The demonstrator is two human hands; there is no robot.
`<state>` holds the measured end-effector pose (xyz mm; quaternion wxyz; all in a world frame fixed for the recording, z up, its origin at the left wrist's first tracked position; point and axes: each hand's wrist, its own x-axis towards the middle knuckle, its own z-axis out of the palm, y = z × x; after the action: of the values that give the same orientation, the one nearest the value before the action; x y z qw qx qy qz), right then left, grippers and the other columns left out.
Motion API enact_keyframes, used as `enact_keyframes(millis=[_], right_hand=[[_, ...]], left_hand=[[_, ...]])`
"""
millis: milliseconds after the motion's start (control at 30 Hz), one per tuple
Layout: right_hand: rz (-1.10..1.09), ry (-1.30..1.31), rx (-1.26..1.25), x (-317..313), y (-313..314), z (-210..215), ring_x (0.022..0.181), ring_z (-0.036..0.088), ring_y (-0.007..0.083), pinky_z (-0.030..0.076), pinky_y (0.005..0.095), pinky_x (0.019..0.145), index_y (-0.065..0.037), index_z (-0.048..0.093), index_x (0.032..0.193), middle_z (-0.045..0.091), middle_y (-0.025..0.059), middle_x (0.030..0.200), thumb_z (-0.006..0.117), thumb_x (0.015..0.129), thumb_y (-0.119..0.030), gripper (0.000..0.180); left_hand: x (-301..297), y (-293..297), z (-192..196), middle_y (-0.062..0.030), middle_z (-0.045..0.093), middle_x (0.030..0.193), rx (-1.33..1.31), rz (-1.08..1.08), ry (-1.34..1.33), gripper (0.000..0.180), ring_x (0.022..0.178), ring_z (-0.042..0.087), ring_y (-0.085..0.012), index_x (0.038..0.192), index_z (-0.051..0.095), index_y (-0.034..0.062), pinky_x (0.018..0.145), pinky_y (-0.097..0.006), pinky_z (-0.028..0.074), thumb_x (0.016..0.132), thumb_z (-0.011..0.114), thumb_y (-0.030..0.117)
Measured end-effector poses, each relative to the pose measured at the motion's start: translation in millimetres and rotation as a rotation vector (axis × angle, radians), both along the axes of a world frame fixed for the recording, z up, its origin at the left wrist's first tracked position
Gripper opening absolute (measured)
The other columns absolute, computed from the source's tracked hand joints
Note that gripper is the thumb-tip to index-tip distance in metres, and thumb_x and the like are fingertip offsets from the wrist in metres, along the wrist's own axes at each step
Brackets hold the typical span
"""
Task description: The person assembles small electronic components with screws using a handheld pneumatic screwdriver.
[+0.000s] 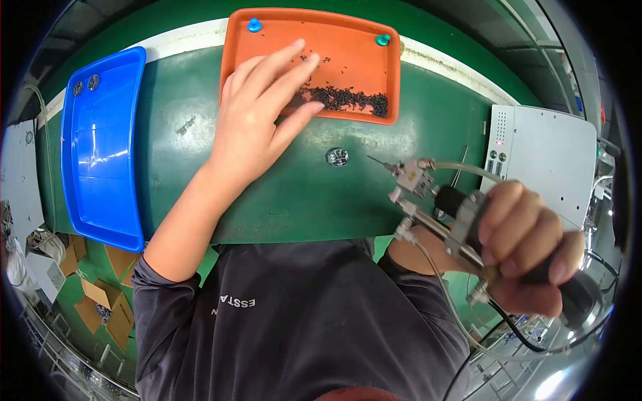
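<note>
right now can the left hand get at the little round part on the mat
Probably yes. The left hand is empty, fingers spread over the orange tray, and the round part lies bare on the green mat just beside it, with nothing between.

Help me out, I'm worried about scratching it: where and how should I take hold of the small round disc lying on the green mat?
Pinch the small round disc by its rim, fingers coming straight down from above. It lies flat on the green mat, apart from the orange tray, so only its edge offers a hold; sliding it would likely scuff the face.
</note>
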<state>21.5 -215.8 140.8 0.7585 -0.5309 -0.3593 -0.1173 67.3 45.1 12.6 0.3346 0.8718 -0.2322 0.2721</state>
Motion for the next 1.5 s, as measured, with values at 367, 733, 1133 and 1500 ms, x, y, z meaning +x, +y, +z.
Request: enact_keyframes(millis=[367, 733, 1133, 1500], right_hand=[[0.064, 0.028, -0.089, 5, -19, -2, 0.058, 0.056, 0.0096, 0.044, 0.0268, 0.062, -0.017, 0.061, 0.116, 0.058, -0.0035, 0.073, 0.069, 0.098, -0.048, 0.037], [0.097, 0.043, -0.142, 7, -14, -1, 0.057, 0.056, 0.0101, 0.043, 0.027, 0.062, -0.017, 0.061, 0.122, 0.059, -0.0033, 0.073, 0.068, 0.098, -0.048, 0.04], [0.077, 0.087, -0.074, 5, -2, -4, 0.056, 0.055, 0.0093, 0.042, 0.0268, 0.061, -0.017, 0.062, 0.125, 0.058, -0.0041, 0.072, 0.067, 0.098, -0.051, 0.043], [0.263, 0.109, -0.253, 20, 20, -5, 0.055, 0.057, 0.0099, 0.047, 0.0266, 0.058, -0.02, 0.056, 0.119, 0.059, -0.0025, 0.073, 0.071, 0.097, -0.047, 0.038]], left_hand=[[-33, -13, -6, -0.0061, 0.068, 0.101, 0.006, -0.467, 0.266, 0.025, 0.089, 0.066, -0.027, 0.099, 0.074, 0.0052, 0.081, -0.04, 0.053, 0.076, 0.083, 0.01], [-32, -15, -14, -0.0034, 0.074, 0.104, 0.001, -0.47, 0.232, 0.019, 0.09, 0.066, -0.0234, 0.094, 0.076, 0.0051, 0.076, -0.036, 0.052, 0.076, 0.082, 0.009], [-31, -17, -18, -0.0007, 0.074, 0.107, 0.023, -0.492, 0.212, 0.02, 0.092, 0.064, -0.0217, 0.095, 0.076, 0.0057, 0.077, -0.036, 0.051, 0.077, 0.081, 0.011], [-33, -13, -18, -0.0012, 0.074, 0.108, 0.016, -0.471, 0.259, 0.021, 0.092, 0.065, -0.0218, 0.096, 0.076, 0.0055, 0.077, -0.037, 0.05, 0.077, 0.082, 0.011]])
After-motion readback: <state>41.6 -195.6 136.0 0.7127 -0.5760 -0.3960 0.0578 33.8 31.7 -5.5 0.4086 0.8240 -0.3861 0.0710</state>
